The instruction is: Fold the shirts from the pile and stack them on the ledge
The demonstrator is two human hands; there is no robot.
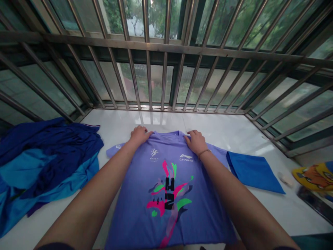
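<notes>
A purple T-shirt (140, 187) lies front side up, spread on the white ledge, its collar toward the window. Pink, green and black print covers its middle, with small white logos on the chest. My left hand (140, 134) is closed on the shoulder seam left of the collar, fingers curled over the far edge. On the other side of the collar, my right hand (196, 140) pinches the right shoulder, thumb nearest the neckline. A thin bracelet (204, 152) circles my right wrist. My forearms cover parts of both sleeves.
Dark blue and light blue clothes (52, 156) are heaped at the left. A folded blue garment (256, 172) lies right of the shirt. Farther right are a yellow patterned item (316, 175) and a dark flat object (314, 203). Metal window bars (148, 76) border the white ledge (223, 126).
</notes>
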